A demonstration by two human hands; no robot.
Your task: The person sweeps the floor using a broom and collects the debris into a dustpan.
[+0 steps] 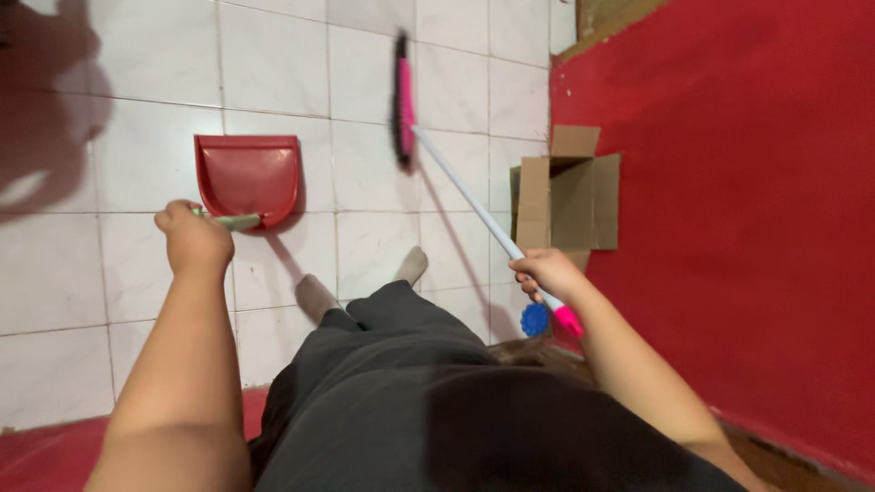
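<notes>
My left hand (192, 239) grips the pale green handle (235, 220) of a red dustpan (248, 175), which sits on the white tiled floor (146, 146) ahead of me. My right hand (545, 273) is closed around the white pole (465, 193) of a broom. The broom's pink and black head (403, 102) rests on the tiles farther ahead, to the right of the dustpan. The pole ends in a pink tip (568, 321) just behind my hand.
An open cardboard box (567, 191) stands against the red wall (747, 200) on the right. A small blue round thing (534, 319) lies on the floor by my right hand. My socked feet (314, 293) and dark trousers fill the lower middle.
</notes>
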